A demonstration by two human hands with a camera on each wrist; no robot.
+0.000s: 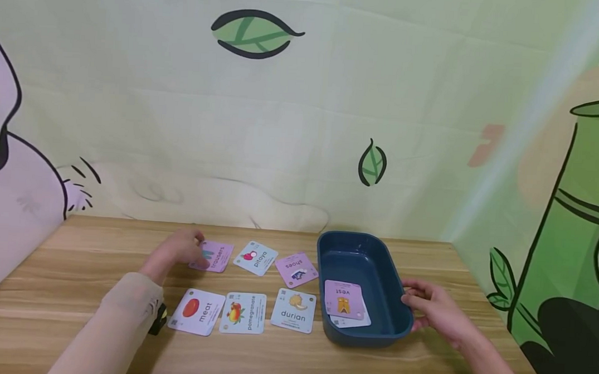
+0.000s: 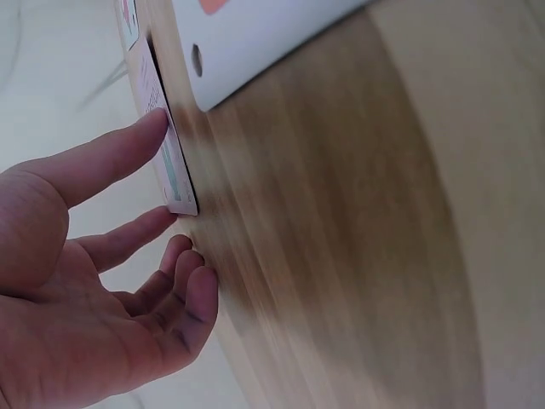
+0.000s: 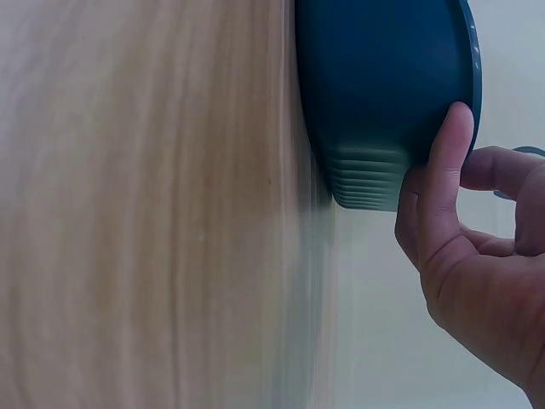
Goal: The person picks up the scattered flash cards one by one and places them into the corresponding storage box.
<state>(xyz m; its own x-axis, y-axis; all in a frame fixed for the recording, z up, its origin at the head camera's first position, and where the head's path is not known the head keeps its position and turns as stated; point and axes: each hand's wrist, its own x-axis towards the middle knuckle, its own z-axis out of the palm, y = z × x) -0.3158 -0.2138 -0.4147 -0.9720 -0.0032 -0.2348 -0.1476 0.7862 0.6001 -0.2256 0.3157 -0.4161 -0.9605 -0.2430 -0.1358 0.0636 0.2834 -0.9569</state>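
Note:
At the left, my left hand (image 1: 180, 247) reaches over the purple trousers card (image 1: 218, 257), which lies on the table. In the left wrist view its thumb (image 2: 128, 153) lies over the card's face, the index fingertip is at one corner and the other fingers curl loosely. My right hand (image 1: 437, 310) pinches the right rim of a dark blue plastic bin (image 1: 323, 266), thumb and fingers at the wall. Inside the bin, a purple vest card (image 1: 343, 300) lies over a white card (image 1: 366, 318), whose picture is hidden.
Between the left hand and the bin lie a pitaya card (image 1: 256, 257), a shoes card (image 1: 297, 269), a meat card (image 1: 196, 312), a pomegranate card (image 1: 242, 313) and a durian card (image 1: 293, 310). Behind the wooden table (image 1: 251, 363) hangs a printed cloth (image 1: 302, 126).

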